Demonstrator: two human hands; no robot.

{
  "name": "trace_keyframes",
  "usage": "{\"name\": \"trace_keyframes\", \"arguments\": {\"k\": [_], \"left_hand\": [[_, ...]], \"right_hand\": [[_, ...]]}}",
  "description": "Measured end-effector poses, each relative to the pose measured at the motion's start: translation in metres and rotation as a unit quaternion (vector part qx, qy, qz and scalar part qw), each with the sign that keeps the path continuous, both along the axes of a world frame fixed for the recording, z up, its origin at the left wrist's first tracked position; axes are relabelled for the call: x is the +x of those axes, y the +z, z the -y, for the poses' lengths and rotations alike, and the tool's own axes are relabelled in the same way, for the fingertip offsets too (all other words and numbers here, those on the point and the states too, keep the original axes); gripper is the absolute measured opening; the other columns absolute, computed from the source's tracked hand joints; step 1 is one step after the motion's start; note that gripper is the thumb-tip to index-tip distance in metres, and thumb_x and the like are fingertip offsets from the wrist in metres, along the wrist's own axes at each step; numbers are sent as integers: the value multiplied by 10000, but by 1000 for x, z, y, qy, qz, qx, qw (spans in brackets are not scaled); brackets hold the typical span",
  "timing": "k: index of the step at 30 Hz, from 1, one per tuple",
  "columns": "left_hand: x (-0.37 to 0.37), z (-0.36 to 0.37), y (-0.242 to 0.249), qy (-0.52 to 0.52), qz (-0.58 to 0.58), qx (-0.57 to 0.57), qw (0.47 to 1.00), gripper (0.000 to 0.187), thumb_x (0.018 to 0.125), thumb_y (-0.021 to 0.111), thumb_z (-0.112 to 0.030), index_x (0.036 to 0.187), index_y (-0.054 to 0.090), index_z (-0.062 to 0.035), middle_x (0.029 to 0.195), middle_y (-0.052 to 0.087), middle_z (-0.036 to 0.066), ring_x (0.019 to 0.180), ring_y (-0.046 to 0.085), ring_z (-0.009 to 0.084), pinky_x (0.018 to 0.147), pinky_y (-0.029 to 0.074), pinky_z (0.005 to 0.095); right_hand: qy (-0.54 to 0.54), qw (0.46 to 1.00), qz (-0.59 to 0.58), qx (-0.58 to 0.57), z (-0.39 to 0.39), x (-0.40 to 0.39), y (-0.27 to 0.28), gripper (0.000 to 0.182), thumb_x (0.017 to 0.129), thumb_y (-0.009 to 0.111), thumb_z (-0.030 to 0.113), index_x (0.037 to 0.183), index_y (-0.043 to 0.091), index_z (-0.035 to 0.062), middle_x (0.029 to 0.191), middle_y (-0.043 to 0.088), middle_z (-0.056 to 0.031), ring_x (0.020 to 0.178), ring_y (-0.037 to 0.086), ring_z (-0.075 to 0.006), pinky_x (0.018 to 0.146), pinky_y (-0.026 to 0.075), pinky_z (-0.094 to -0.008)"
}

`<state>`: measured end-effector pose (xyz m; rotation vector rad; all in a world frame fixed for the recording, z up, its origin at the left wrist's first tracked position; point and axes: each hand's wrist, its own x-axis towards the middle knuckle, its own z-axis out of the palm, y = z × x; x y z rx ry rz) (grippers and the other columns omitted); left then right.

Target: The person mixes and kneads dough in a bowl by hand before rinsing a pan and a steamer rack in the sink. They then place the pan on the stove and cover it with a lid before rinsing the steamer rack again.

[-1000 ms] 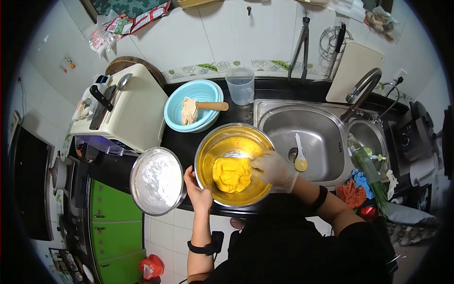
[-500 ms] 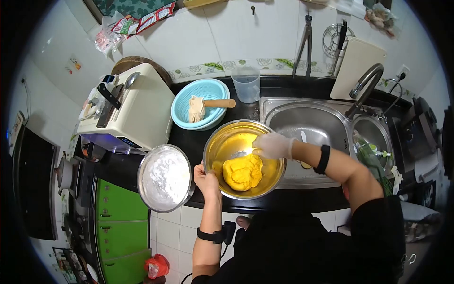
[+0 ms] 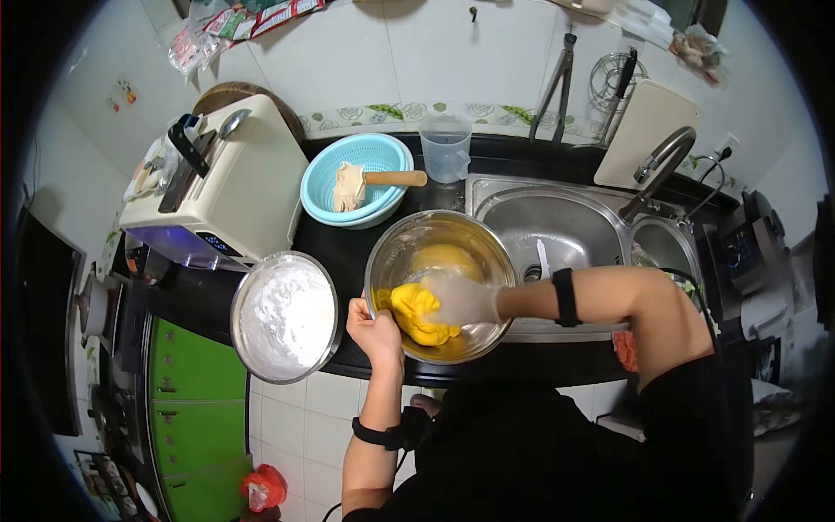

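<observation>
A shiny metal bowl (image 3: 496, 261) stands on the dark counter by the sink, tipped slightly. Inside it a soft lump of yellow dough (image 3: 416, 311) lies against the left wall. My left hand (image 3: 376, 332) grips the bowl's left rim, thumb over the edge. My right hand (image 3: 459, 300), in a thin whitish glove, is down in the bowl and closed against the dough's right side; motion blurs its fingers. Left of my left hand sits a second metal bowl (image 3: 289, 317) holding white powder.
Behind are nested blue baskets (image 3: 317, 187) with a wooden-handled tool (image 3: 396, 177), and a clear measuring jug (image 3: 446, 148). A cream appliance (image 3: 230, 178) stands at left. The sink (image 3: 565, 213) and its tap (image 3: 670, 157) are at right.
My right hand has moved from the bowl's upper right wall down and left onto the dough. The dough is pushed toward the left rim, and the view has shifted slightly.
</observation>
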<state>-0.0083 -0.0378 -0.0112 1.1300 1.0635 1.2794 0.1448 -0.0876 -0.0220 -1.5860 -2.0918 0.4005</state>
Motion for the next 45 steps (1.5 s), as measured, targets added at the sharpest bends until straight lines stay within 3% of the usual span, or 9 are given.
{"name": "trace_keyframes", "arguments": {"k": [10, 17, 22, 27, 28, 33, 38, 41, 45], "left_hand": [[-14, -16, -24, 39, 49, -122, 991, 255, 585, 391, 150, 627, 320, -91, 626, 369, -27, 563, 334, 49, 532, 306, 174], [-14, -12, -15, 25, 46, -90, 995, 248, 589, 360, 162, 608, 320, -82, 614, 372, -25, 554, 335, 57, 517, 291, 183], [-11, -13, -20, 43, 54, -71, 995, 257, 595, 366, 168, 596, 314, -84, 602, 364, -29, 553, 331, 60, 511, 287, 189], [-13, -14, -26, 46, 29, -39, 998, 222, 593, 388, 133, 607, 326, -80, 598, 328, -43, 534, 294, 53, 478, 265, 195], [-14, -14, -24, 52, -3, -12, 999, 221, 592, 389, 130, 604, 316, -79, 597, 319, -44, 536, 284, 51, 473, 265, 194], [-11, -16, -31, 42, 64, -14, 997, 232, 606, 405, 141, 604, 323, -76, 592, 361, -30, 523, 322, 52, 469, 287, 191], [-15, -18, -38, 10, 53, -32, 998, 234, 591, 411, 168, 607, 313, -44, 979, 579, 220, 726, 502, 122, 652, 397, 220], [-14, -19, -37, 10, 35, -32, 999, 223, 612, 418, 167, 614, 326, -36, 1005, 572, 225, 764, 520, 132, 681, 401, 222], [-13, -21, -33, -1, 69, -60, 996, 213, 639, 429, 153, 617, 331, -35, 1005, 573, 217, 767, 527, 142, 681, 405, 224]], "right_hand": [[174, 921, 275, -213, -34, -51, -16, 231, 776, 489, 207, 959, 557, 83, 900, 602, -166, 828, 611, -299, 687, 495, -368], [152, 844, 137, -495, -64, -24, 0, 348, 770, 498, 218, 1082, 517, 64, 1025, 563, -196, 875, 597, -300, 699, 490, -370], [229, 856, 210, -412, -89, 8, 17, 517, 741, 539, 312, 1188, 483, 59, 1114, 538, -168, 995, 531, -280, 855, 415, -373], [12, 839, 144, -524, -122, -32, 12, 561, 703, 576, 455, 1120, 559, 80, 1126, 551, -138, 1041, 516, -249, 885, 387, -357], [143, 860, 103, -479, -142, -20, -51, 605, 679, 604, 481, 1131, 551, 82, 1128, 556, -118, 1045, 517, -247, 873, 394, -354], [158, 881, 191, -403, -96, -51, 10, 503, 676, 645, 370, 1078, 571, 77, 1080, 570, -123, 1018, 526, -260, 840, 417, -363], [195, 913, 206, -293, -50, -29, 83, 429, 662, 672, 273, 1032, 578, 77, 1046, 549, -156, 955, 545, -310, 803, 437, -380], [382, 860, 279, -192, -34, -2, 89, 420, 688, 654, 272, 1048, 570, 73, 1064, 519, -175, 900, 563, -346, 794, 436, -404], [352, 868, 285, -202, -15, 18, 7, 321, 715, 584, 206, 900, 480, -35, 618, 554, -155, 541, 584, -318, 461, 461, -380]]}}
